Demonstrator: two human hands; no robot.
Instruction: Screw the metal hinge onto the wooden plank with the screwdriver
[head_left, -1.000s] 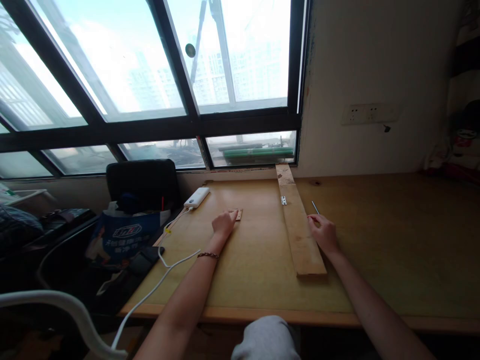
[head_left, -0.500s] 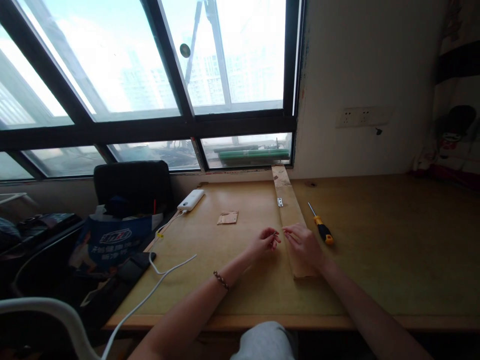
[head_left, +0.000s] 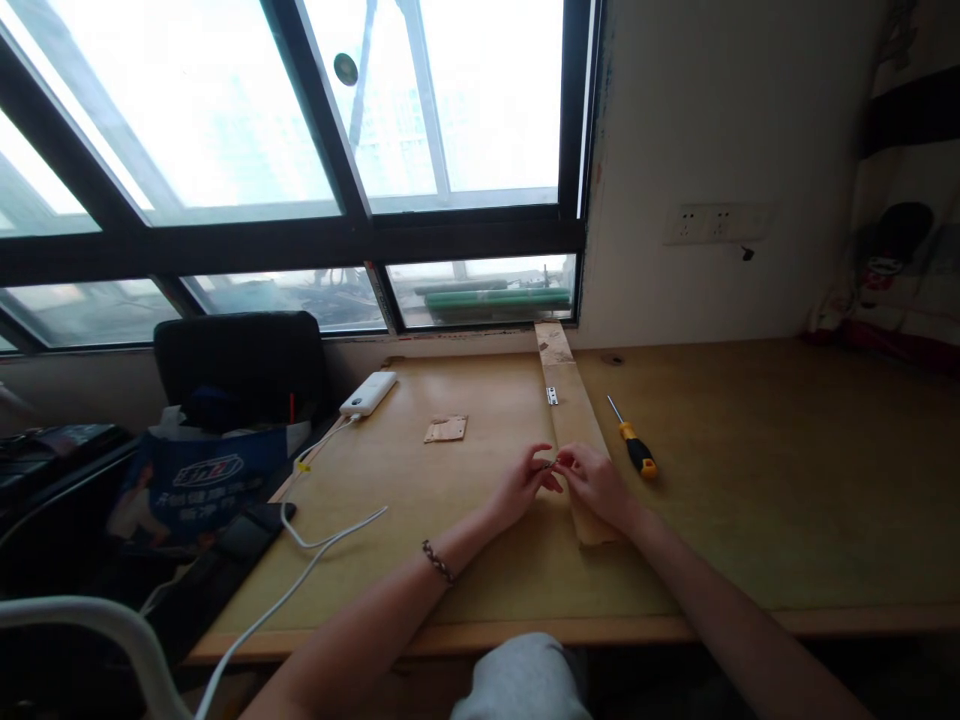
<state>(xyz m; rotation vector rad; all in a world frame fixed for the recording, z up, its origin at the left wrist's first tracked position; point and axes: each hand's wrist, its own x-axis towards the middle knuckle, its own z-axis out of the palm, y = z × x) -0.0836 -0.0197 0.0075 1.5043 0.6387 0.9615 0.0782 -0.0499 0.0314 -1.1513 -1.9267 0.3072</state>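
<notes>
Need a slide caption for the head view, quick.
Left hand and right hand close together at a wooden board, a screwdriver lying to its right.

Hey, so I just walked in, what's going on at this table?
Someone's left hand and right hand meet near the left edge of a wooden board, fingering something too small to identify. A metal fitting sits farther up that edge. A screwdriver lies right of the board, unheld, and a small flat piece lies left of it.
</notes>
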